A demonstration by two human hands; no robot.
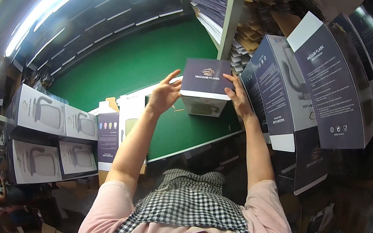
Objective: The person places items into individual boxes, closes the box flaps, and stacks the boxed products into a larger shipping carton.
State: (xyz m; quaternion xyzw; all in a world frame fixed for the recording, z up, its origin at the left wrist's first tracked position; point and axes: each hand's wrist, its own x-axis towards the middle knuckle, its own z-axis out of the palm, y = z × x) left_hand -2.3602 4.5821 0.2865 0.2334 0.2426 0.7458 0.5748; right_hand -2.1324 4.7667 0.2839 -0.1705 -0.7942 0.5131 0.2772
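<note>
The carton (204,83) is top-closed, gripped by the right hand (240,102); the left hand's (164,96) grip is indeterminate; right-side cartons (330,91) show unfolded flaps.

hands (164,98) (241,104): 2 | purple-topped box (206,85): 1 | left-side stacked boxes (44,113): 4 | apron (193,201): 1 | green table (126,70): 1

Both bare forearms reach forward and draw inward toward the grip, elbows set wider apart than the wrists. The left hand (165,95) stands on the left side of the grip, fingers loosely parted and slightly bent, its wrist just below. Opposite, the right hand (239,97) faces it from the grip's right side, thumb and a finger apart and pointing inward; how firmly it closes is hard to tell from above.
</note>
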